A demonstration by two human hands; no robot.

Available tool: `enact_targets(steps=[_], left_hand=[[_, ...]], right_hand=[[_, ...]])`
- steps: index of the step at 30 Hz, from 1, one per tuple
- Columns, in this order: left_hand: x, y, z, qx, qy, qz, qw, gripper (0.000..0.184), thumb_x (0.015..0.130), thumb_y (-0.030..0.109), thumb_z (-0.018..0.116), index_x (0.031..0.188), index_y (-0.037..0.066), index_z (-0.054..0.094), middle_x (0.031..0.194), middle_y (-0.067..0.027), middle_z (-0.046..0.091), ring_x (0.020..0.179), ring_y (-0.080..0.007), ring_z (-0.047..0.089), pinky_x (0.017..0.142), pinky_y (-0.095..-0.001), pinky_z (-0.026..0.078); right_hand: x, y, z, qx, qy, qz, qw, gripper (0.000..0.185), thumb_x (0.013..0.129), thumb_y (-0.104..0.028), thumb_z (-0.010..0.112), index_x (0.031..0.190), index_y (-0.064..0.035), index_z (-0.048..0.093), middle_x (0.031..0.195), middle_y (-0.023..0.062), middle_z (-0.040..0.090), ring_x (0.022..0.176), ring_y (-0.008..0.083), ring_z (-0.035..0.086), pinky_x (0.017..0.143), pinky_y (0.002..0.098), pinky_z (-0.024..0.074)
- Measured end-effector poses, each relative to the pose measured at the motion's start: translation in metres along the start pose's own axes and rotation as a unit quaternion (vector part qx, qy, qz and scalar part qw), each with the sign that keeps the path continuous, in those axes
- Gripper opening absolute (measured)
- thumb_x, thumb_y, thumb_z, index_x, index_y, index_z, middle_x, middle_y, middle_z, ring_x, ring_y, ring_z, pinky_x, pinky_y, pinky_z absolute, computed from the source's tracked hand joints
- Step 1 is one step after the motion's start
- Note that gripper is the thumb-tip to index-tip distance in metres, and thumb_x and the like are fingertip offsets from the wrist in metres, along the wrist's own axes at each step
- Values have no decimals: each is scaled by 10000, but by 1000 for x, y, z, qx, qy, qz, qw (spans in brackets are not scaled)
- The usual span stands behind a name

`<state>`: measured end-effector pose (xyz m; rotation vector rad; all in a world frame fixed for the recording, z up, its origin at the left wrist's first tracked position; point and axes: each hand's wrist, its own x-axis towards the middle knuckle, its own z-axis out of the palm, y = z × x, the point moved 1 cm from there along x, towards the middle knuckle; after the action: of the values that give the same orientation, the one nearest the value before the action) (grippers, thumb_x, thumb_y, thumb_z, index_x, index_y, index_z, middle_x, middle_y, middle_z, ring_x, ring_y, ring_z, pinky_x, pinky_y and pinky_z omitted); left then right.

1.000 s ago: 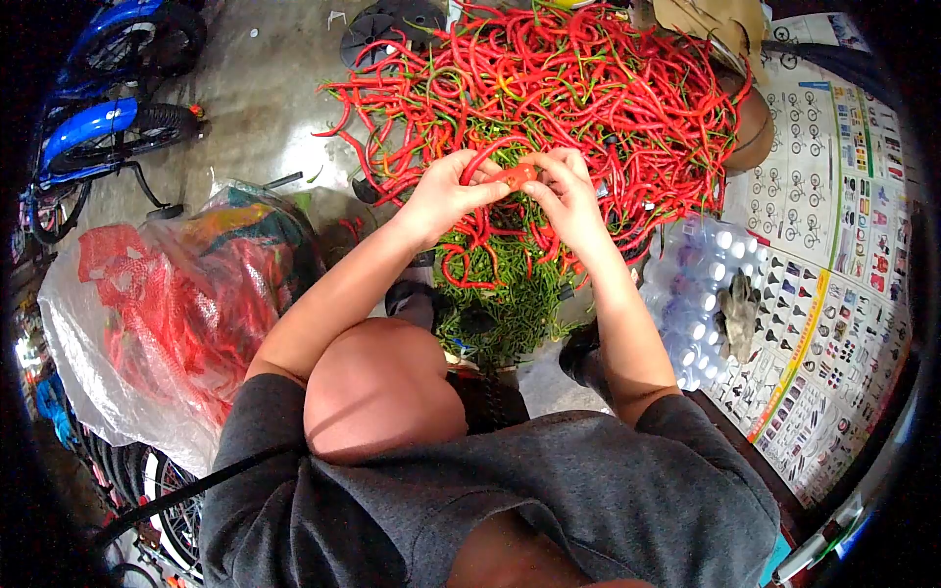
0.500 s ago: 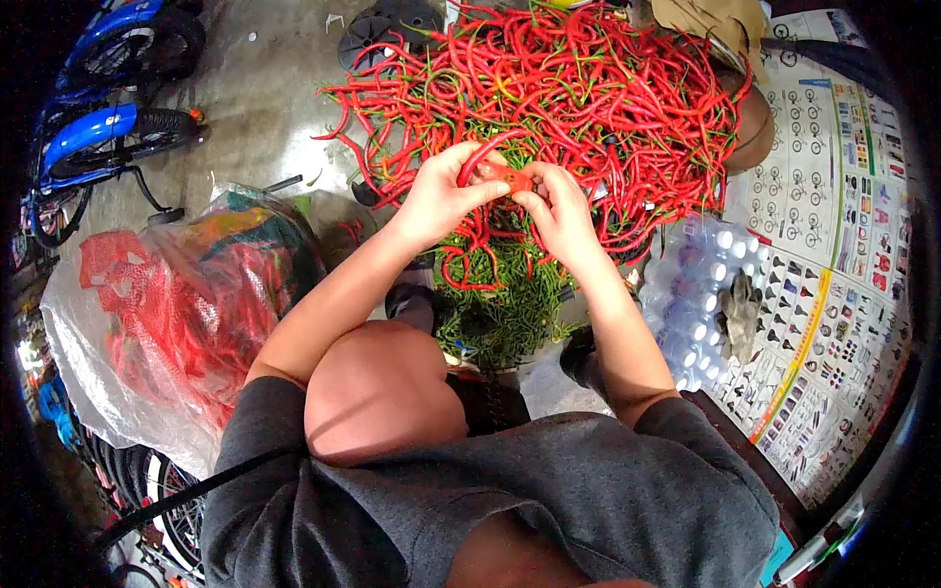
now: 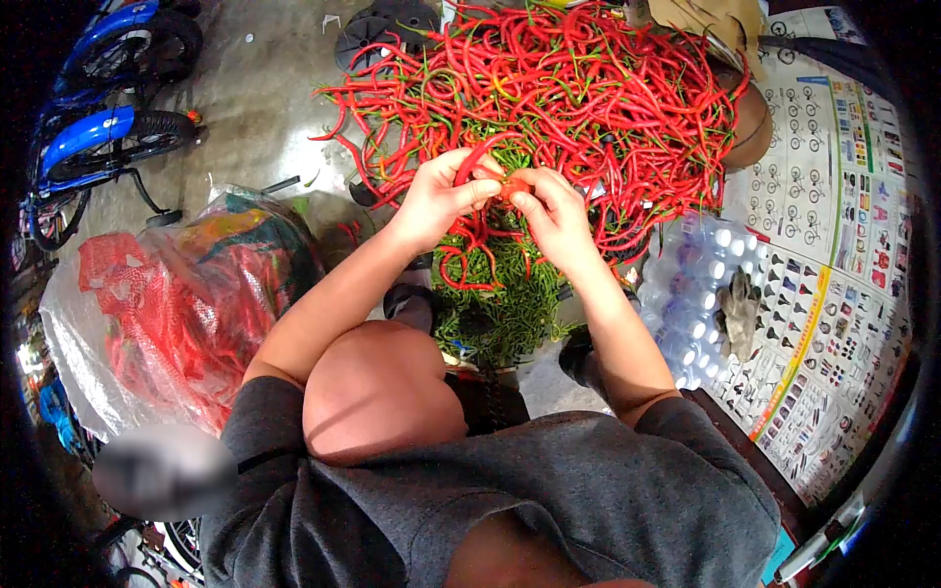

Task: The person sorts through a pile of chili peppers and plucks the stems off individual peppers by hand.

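Both hands meet over the near edge of a heap of red chilies (image 3: 608,88). My left hand (image 3: 438,199) is closed on a long red chili (image 3: 477,155), which curves up out of its fingers. My right hand (image 3: 556,214) pinches a small red-orange piece (image 3: 514,186) close to the left fingertips; whether it belongs to the same chili is hard to make out. Beneath and nearer my body lies a pile of green stems (image 3: 500,304), with a few red chilies on its upper part.
At the left lies a clear plastic bag with red netting (image 3: 162,314); blue bicycles (image 3: 93,132) stand behind it. Bottles in plastic wrap (image 3: 686,299) and a grey glove (image 3: 740,316) are at the right, beside a printed sheet (image 3: 794,206). A blurred shape (image 3: 165,472) is at lower left.
The fingertips of both hands have shifted slightly around the red piece, and my right hand has come a little nearer my left. A blurred shape has appeared at the lower left.
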<state>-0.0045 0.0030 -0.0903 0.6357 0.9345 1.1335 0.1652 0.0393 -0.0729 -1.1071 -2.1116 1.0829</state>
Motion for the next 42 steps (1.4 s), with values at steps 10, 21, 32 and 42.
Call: enact_targets(steps=[10, 21, 32, 42], left_hand=[[-2, -6, 4, -133, -21, -51, 990, 108, 836, 80, 588, 938, 52, 568, 713, 9, 541, 562, -37, 413, 487, -167, 310], [0, -19, 1, -358, -79, -70, 928, 222, 840, 50, 576, 1054, 51, 519, 871, -51, 526, 655, -86, 469, 523, -194, 384], [-2, -18, 1, -378, -94, -65, 919, 242, 849, 29, 551, 1087, 54, 518, 866, -53, 515, 662, -98, 462, 541, -199, 380], [-3, -11, 1, -341, -99, -48, 934, 347, 828, 19, 575, 1162, 51, 487, 903, -46, 527, 679, -81, 467, 560, -196, 382]], right_hand=[[-14, 11, 11, 281, 3, 159, 947, 219, 847, -122, 576, 1018, 16, 578, 945, 63, 610, 876, 131, 558, 794, 265, 437], [-19, 9, 19, 351, 62, 178, 917, 291, 832, -102, 604, 1092, 6, 531, 967, 28, 569, 870, 95, 533, 792, 236, 430], [-11, -1, 6, 163, 75, 42, 983, 307, 708, -69, 680, 1001, -26, 599, 900, 58, 569, 754, 149, 509, 698, 262, 422], [-12, 1, 11, 207, 82, 44, 974, 313, 715, -33, 671, 1015, -17, 582, 914, 60, 558, 792, 149, 521, 710, 260, 432]])
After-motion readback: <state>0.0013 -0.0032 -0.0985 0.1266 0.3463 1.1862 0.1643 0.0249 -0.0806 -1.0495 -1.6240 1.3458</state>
